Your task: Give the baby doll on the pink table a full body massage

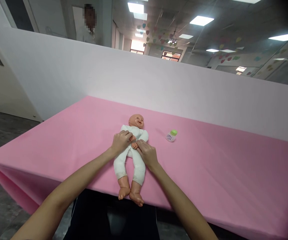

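Note:
A baby doll (119, 164) with a white cloth body lies on its back on the pink-covered table (196, 163), its head away from me and its feet at the front edge. My left hand (121, 142) is closed at the doll's hand on the left of its belly. On the other side, my right hand (147, 152) has its fingers curled round the doll's other hand. Both doll hands rest close together over the belly. To the right of the doll stands a small clear jar (171, 137) with a green lid, touched by neither hand.
Behind the table runs a white partition wall (159, 80). A person (90, 23) is beyond it at the upper left. A door (4, 76) with a handle is at the far left. The cloth hangs over the table's front left corner.

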Action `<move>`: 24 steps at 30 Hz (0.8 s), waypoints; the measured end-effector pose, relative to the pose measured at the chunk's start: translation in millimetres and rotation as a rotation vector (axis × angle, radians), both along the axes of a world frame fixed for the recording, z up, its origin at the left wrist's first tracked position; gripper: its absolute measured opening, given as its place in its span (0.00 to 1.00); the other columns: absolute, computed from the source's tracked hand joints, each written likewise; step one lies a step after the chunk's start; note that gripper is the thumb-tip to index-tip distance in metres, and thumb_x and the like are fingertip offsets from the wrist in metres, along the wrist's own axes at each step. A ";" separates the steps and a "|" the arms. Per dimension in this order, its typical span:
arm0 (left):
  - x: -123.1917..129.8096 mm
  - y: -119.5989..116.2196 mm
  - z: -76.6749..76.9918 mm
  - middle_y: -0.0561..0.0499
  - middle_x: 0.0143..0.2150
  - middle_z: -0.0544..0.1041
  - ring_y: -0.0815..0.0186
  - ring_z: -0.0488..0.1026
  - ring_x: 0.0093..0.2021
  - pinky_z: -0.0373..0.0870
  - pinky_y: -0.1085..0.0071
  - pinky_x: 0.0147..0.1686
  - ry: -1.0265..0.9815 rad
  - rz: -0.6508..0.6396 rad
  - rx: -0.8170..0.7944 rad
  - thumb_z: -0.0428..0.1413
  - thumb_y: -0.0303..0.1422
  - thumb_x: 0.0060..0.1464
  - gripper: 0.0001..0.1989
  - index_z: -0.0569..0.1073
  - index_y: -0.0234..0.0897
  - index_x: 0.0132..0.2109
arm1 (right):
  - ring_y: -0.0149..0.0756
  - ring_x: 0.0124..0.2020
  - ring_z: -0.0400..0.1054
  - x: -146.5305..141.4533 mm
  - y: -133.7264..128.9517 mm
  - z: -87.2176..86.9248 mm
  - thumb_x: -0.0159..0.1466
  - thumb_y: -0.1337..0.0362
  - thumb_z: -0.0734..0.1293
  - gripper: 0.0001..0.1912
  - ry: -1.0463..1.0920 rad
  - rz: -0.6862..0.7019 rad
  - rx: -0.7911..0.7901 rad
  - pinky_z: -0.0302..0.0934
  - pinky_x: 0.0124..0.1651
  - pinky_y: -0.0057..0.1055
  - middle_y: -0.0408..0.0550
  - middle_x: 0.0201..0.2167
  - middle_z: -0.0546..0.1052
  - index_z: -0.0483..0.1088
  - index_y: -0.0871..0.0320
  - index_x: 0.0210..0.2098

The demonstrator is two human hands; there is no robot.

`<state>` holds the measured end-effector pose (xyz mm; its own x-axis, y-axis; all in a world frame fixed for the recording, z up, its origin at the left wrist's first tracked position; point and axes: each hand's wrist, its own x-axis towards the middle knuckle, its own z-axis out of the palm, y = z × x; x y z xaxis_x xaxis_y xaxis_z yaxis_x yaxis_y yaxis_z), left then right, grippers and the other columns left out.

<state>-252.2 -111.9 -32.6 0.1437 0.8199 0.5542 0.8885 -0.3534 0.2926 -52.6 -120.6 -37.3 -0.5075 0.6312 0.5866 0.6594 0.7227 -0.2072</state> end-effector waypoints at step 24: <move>-156.4 41.9 -23.2 0.48 0.21 0.74 0.60 0.72 0.27 0.66 0.66 0.31 -0.965 0.469 -0.393 0.64 0.37 0.47 0.12 0.73 0.37 0.23 | 0.33 0.21 0.72 152.0 90.0 -18.2 0.50 0.56 0.82 0.19 0.977 -0.587 -0.841 0.68 0.21 0.23 0.47 0.18 0.76 0.72 0.61 0.23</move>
